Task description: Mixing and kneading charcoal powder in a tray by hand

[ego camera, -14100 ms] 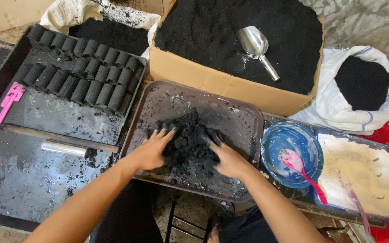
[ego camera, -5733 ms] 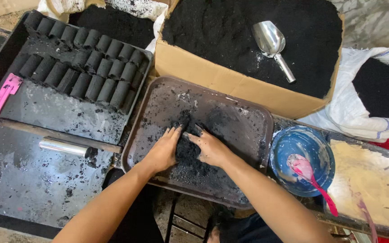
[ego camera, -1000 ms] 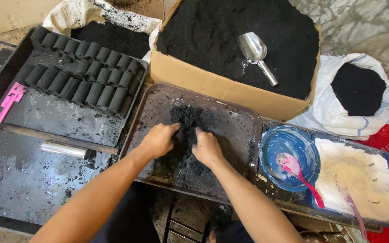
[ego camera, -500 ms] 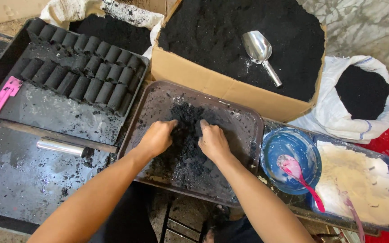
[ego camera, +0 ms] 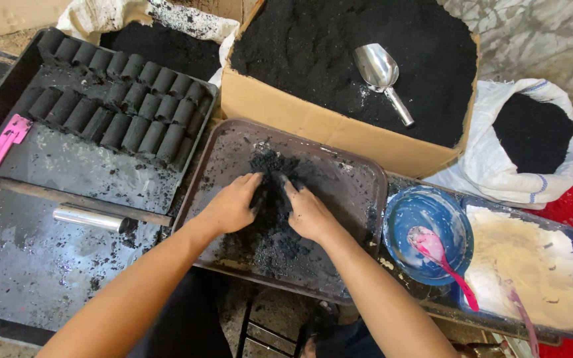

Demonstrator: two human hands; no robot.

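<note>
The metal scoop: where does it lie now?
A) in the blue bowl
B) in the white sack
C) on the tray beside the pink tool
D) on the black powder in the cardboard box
D: the metal scoop rests on the black powder filling the cardboard box.

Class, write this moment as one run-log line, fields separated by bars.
left hand: in black mix | right hand: in black mix | brown tray: holds mix | metal scoop: lying in cardboard box

Counts on the work surface

Two hands (ego camera: 233, 205) in one tray (ego camera: 359, 182) — two pink spoons (ego camera: 442, 255), one metal scoop (ego camera: 379, 69), one blue bowl (ego camera: 455, 212).
</note>
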